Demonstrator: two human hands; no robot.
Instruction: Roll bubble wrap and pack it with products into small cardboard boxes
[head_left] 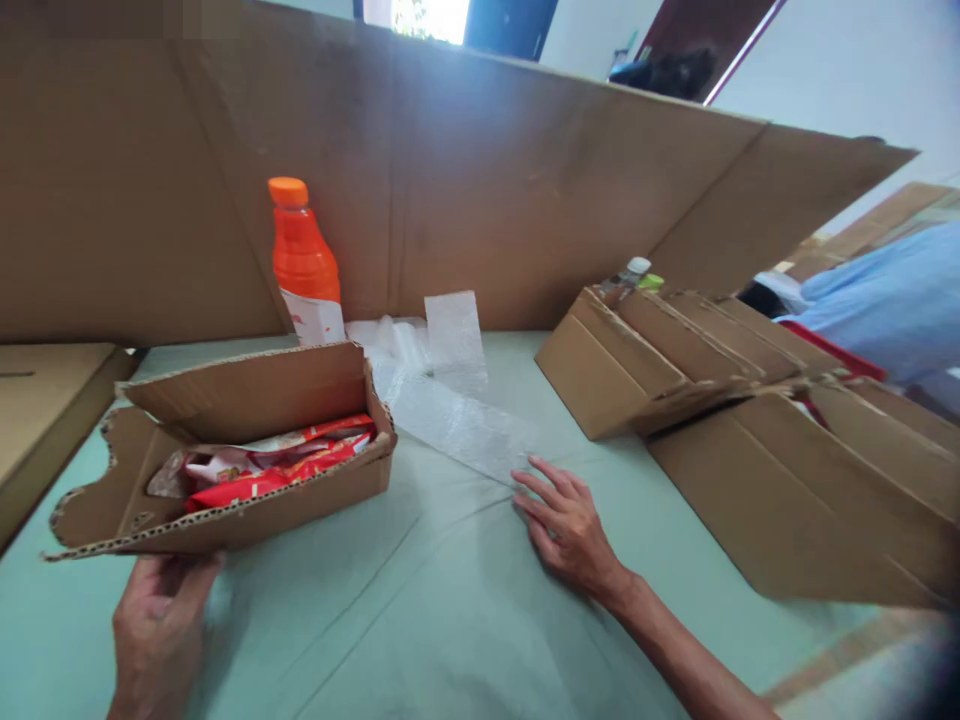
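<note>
An open cardboard mailer box point(300, 495) lies on the pale green table cloth point(420, 620), with red and white snack packets point(262, 470) inside it. My left hand point(161, 625) is under the box's near edge, fingers curled against its front flap. My right hand point(566, 525) lies flat on the cloth with fingers stretched out, its fingertips at the near end of a strip of bubble wrap point(450, 410). An orange drink bottle point(302, 265) stands upright behind the box.
A tall cardboard sheet point(525, 190) stands as a wall along the back. Several flattened cardboard boxes point(750, 420) are stacked at the right, with small bottles point(634, 272) behind them. Another flat cardboard piece point(37, 400) lies at the left. A person in a light blue sleeve point(892, 300) is at the far right.
</note>
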